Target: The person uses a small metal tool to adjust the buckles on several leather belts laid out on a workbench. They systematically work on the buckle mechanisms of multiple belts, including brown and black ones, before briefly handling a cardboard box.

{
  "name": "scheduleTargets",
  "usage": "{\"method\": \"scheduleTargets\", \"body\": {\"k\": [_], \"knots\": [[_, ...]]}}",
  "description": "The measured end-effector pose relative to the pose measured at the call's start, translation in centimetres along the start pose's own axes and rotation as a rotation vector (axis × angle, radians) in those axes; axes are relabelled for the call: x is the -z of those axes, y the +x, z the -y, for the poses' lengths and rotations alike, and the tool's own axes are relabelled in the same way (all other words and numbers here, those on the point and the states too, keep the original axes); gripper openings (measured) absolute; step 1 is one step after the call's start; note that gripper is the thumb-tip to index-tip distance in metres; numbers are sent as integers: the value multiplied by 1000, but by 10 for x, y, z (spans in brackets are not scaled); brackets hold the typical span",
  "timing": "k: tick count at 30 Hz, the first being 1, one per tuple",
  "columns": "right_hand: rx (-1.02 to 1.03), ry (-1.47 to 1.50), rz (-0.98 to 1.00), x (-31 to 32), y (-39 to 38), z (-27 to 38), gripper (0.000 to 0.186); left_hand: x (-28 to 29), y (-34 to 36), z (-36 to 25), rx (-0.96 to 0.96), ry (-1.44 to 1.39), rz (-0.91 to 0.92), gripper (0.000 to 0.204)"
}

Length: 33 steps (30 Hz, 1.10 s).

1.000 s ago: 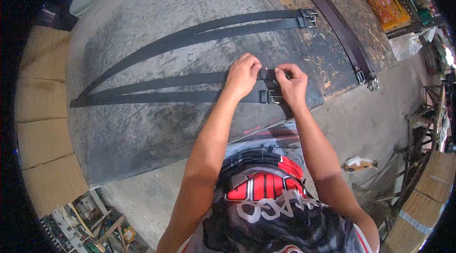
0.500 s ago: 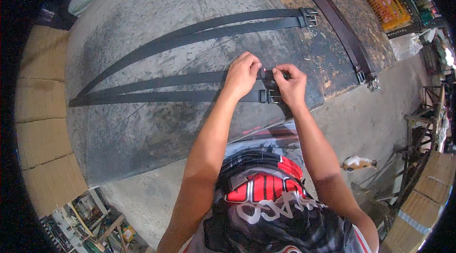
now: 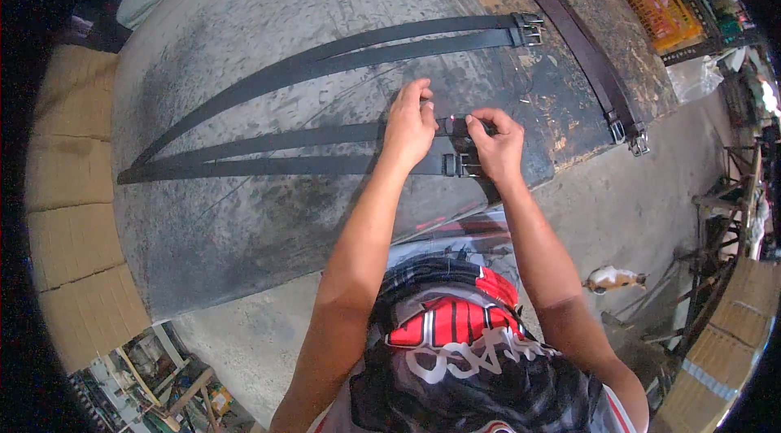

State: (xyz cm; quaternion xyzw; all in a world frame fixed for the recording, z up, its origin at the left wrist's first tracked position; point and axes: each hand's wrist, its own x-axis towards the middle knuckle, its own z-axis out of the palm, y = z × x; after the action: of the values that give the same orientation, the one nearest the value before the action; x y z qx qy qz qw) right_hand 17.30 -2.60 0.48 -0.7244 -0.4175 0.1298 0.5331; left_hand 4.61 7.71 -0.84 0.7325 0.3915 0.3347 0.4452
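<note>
A black belt (image 3: 285, 139) lies in a long narrow strip across the worktable, and my right hand (image 3: 499, 139) pinches its right end between thumb and forefinger. A small reddish-white spot shows on that end, beside the fingertips; what it is I cannot make out. My left hand (image 3: 409, 124) rests over the same strip, thumb and fingers apart, holding nothing visible. Just nearer to me runs another black strip (image 3: 325, 165), ending in a metal buckle (image 3: 467, 165) below my right hand. Both strips meet at the far left.
Farther back, black belt strips (image 3: 390, 34) end in buckles (image 3: 530, 30). Dark brown belts (image 3: 569, 30) cross the right of the worktable (image 3: 268, 246). Cardboard (image 3: 77, 197) lines its left edge. An orange crate (image 3: 657, 10) stands at the back right. A cat (image 3: 614, 279) lies on the floor.
My left hand's fingers have come apart and drawn slightly left and away from the belt's end. My right hand keeps its pinch in nearly the same place.
</note>
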Motion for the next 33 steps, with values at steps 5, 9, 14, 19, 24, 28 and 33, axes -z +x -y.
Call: {"method": "scheduleTargets", "body": {"k": [5, 9, 14, 19, 24, 28, 33], "knots": [[-48, 7, 25, 1, 0, 1, 12, 4, 0, 0, 20, -19, 63, 37], [-43, 34, 22, 1, 0, 2, 12, 6, -2, -5, 48, -32, 95, 35], [-12, 37, 14, -1, 0, -5, 12, 10, -6, -7, -8, -4, 136, 35], [-87, 140, -17, -1, -2, -11, 11, 15, -17, -10, -204, 104, 175, 33], [-234, 616, -222, 2, 4, -17, 11, 12, -34, -23, -303, 437, 316, 41], [-282, 609, -360, 49, 2, -15, 20, 11, -32, -29, -301, 459, 278, 35], [-191, 105, -387, 185, -52, -54, 14, -2, -17, -23, -120, 288, 146, 24]]}}
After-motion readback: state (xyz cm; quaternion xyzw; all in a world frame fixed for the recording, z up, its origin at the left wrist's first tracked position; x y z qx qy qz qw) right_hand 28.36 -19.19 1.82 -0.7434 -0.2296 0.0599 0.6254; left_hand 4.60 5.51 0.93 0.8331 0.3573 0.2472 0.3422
